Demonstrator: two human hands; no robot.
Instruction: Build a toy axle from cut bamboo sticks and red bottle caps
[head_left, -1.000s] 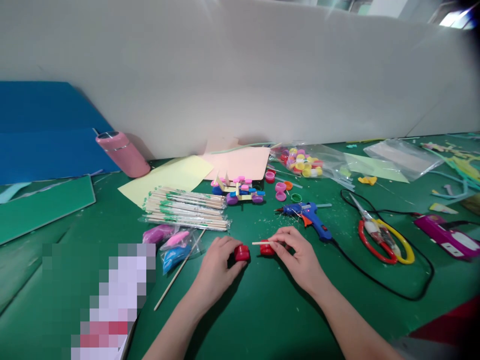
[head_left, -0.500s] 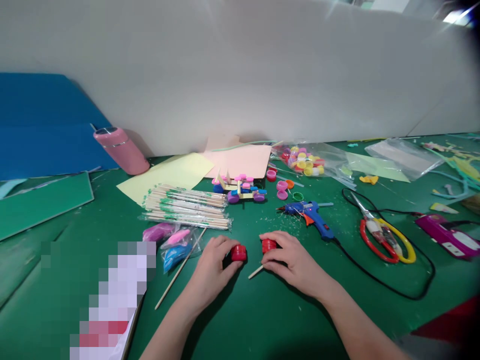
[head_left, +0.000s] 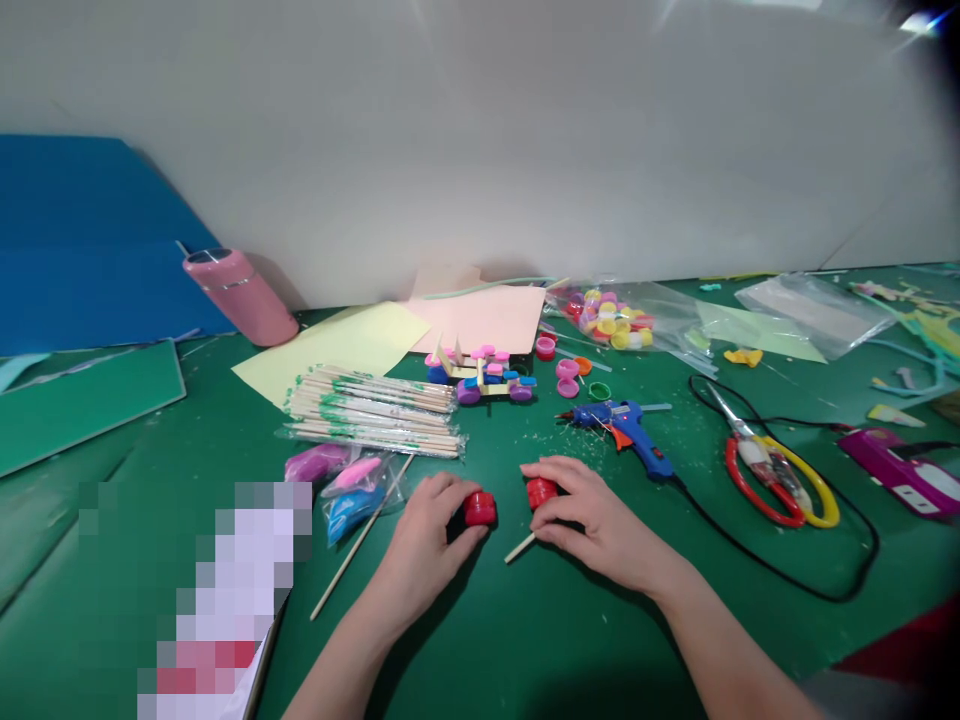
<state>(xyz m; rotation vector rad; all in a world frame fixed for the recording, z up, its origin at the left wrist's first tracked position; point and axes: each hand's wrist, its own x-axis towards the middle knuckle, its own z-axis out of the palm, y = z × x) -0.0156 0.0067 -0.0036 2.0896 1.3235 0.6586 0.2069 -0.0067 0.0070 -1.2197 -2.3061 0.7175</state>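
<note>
Red plastic cap (head_left: 480,509) between the left hand's fingers, other red cap (head_left: 541,492) in the right: the two are near each other but apart, over the middle of the green desk (head_left: 592,630). The left hand (head_left: 429,522) has its fingers curled round its cap from above, with the thumb at the near side. The right hand (head_left: 596,512) has its fingers closed about the other cap, and a short wooden stick (head_left: 520,548) juts from under the thumb – its far end is hidden, so I cannot tell how firmly it is gripped.

Handling both caps well looks mostly a matter of steadiness. I would keep each one pinched by its rim, level with its neighbour, the forearms low so that neither wobbles. The stick deserves care: with cap and stick sharing one hand, a tighter squeeze on one could let the other slip or roll. Better to pin it lightly with the thumb and leave the cap to the other fingers.

The blue glue gun (head_left: 630,435) lies just beyond the right hand, its black cable (head_left: 750,565) looping to the right – I'd keep wrist and knuckles away from its nozzle, in case it is hot.
</note>
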